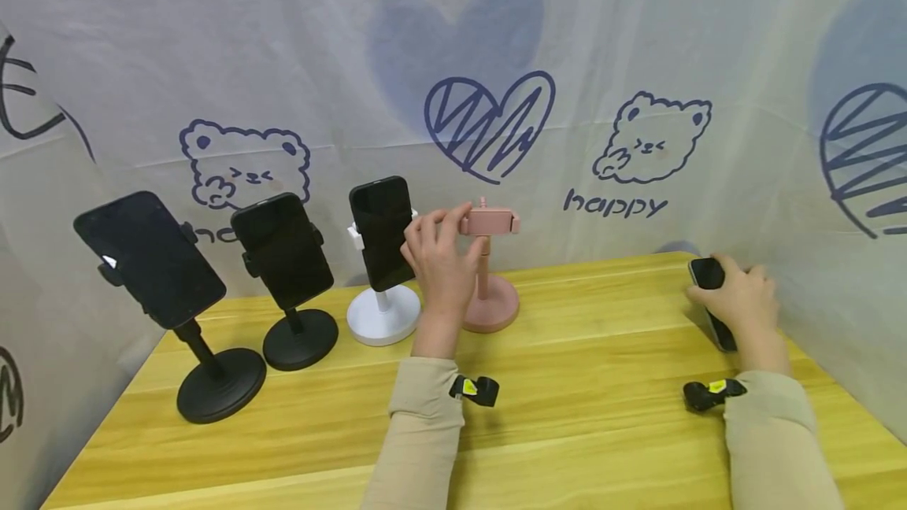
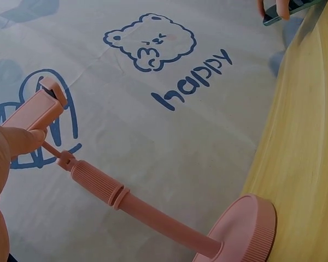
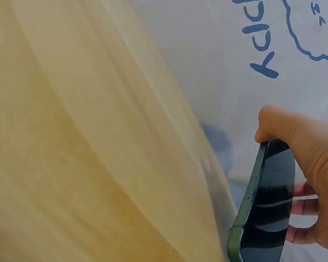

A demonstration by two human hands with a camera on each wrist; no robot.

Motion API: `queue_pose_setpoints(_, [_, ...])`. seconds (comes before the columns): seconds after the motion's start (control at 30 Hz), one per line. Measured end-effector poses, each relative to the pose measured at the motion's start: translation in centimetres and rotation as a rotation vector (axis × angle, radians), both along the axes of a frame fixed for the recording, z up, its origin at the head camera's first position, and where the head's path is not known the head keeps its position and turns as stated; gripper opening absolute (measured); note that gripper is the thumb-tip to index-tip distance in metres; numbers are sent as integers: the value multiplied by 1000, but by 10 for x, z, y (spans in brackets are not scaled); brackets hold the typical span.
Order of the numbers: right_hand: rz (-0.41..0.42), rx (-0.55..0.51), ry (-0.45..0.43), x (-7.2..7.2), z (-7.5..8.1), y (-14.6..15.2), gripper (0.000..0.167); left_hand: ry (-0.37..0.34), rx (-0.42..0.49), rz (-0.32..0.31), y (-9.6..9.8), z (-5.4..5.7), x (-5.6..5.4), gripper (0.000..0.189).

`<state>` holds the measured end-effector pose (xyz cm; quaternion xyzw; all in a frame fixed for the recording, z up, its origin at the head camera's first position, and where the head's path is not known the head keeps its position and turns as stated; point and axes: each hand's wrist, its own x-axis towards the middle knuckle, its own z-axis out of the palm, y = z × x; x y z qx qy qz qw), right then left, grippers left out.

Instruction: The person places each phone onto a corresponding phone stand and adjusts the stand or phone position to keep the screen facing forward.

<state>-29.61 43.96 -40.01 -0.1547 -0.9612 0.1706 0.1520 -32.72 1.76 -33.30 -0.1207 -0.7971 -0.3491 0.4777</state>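
My left hand holds the left end of the clamp on a pink phone stand. In the left wrist view its thumb presses on the clamp, while the other fingers are hidden. The round pink base sits on the table. At the far right, my right hand grips a dark phone with a greenish edge. Seen from the right wrist, thumb and fingers lie on opposite sides of the phone, which is tilted.
Left of the pink stand is a white stand holding a phone. Further left, two black stands also carry phones. All stand on a wooden table, with a printed curtain behind.
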Motion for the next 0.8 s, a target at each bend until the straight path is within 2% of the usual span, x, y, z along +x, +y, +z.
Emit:
queue_pose_setpoints(0.4, [-40, 20, 185, -3, 9, -9, 81, -16, -3, 11, 0, 1, 1, 41])
queue_pose_setpoints(0.8, [-50, 98, 486, -2, 18, -24, 76, -40, 1, -4, 0, 2, 2, 43])
